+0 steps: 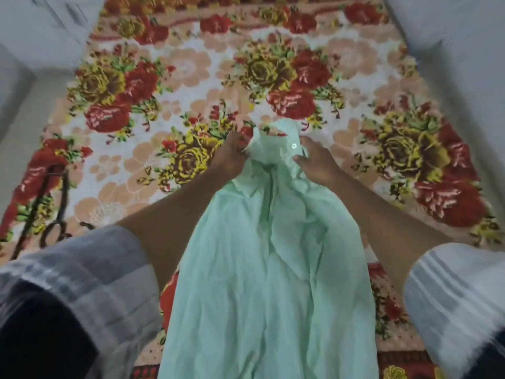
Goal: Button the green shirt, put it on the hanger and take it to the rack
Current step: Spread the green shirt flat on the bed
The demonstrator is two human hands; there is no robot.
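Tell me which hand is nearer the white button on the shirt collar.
The right hand. The white button sits just beside its fingers on the green shirt, while the left hand grips the collar's opposite edge, farther away.

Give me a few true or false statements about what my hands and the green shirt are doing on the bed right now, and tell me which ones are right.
1. Both hands grip the green shirt near its collar end. True: the left hand and the right hand each hold fabric there.
2. The shirt already hangs on a hanger. False: it lies on the floral bedspread, and a dark hanger lies apart, to the left.
3. A white button shows near the right hand. True.
4. The shirt is dark blue. False: it is pale mint green.
5. The left hand rests flat on the bedspread. False: it pinches the shirt.
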